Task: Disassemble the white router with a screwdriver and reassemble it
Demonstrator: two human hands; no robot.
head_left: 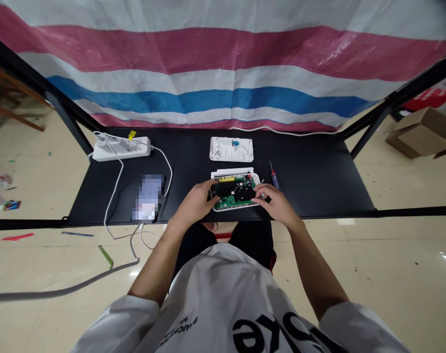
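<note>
A green circuit board (228,201) with black plates and a yellow port block lies in an opened white router casing (230,209) near the table's front edge. My left hand (196,200) grips the board's left edge, index finger at the top corner and thumb lower down. On the opposite side, my right hand (277,202) holds the right edge between thumb and fingers. White antennas (232,172) lie along the casing's far side. Behind them rests the white router cover (231,149), its inner side up. A screwdriver (275,177) lies to the right of the casing.
A white power strip (123,149) with plugs and cables is at the table's back left. A blurred-out phone (149,196) with a white cable lies at the front left. Striped sheeting (208,54) hangs behind the black table (318,181). A cardboard box (423,132) stands on the floor, right.
</note>
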